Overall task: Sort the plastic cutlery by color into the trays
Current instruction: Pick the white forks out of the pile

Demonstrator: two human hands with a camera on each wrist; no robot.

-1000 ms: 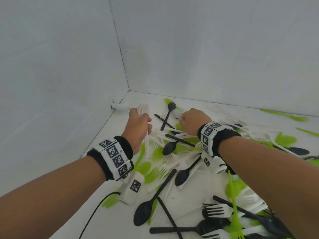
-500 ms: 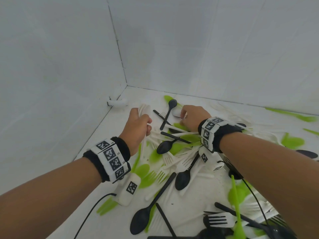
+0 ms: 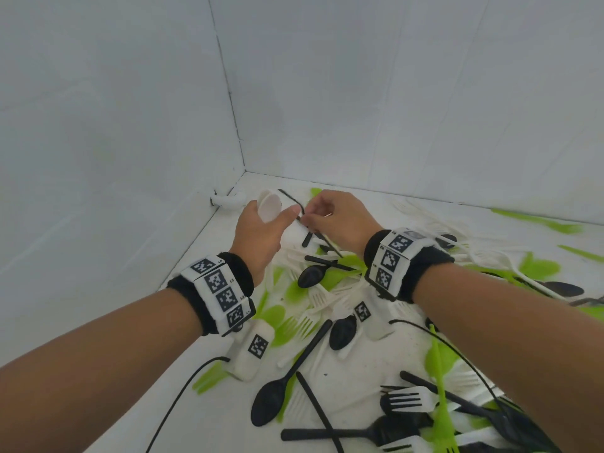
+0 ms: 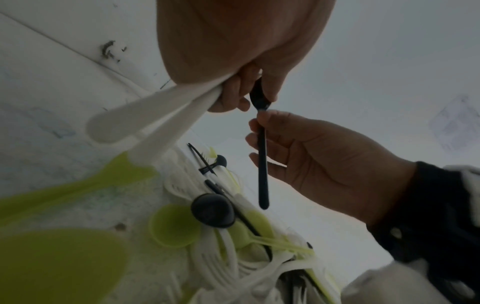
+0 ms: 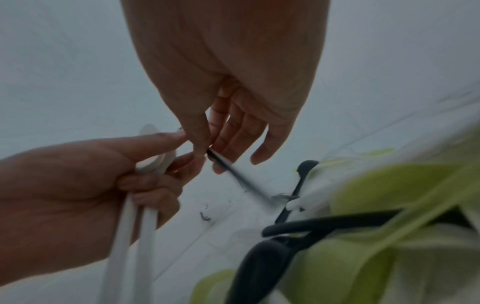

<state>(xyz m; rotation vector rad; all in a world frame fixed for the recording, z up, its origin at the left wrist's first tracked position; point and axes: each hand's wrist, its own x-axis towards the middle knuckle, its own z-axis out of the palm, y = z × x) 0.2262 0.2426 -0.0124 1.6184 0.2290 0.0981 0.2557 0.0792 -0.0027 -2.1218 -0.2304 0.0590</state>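
Observation:
My left hand is raised above the pile and grips two white spoons, bowls up. Their handles show in the left wrist view and the right wrist view. My right hand is right next to it and pinches the thin handle of a black utensil between thumb and fingers. The black utensil's upper end reaches the left hand's fingers; what kind of utensil it is I cannot tell. Mixed white, green and black cutlery lies heaped on the white table below both hands.
White walls meet in a corner close behind the hands, with a small white fitting at its foot. A black spoon, a green fork and a white fork lie nearer me. A black cable trails from the left wrist. No tray is in view.
Both hands rose off the pile. The left hand lifted and turned its white spoons, bowls up. The right hand picked up a black utensil and brought it to the left hand.

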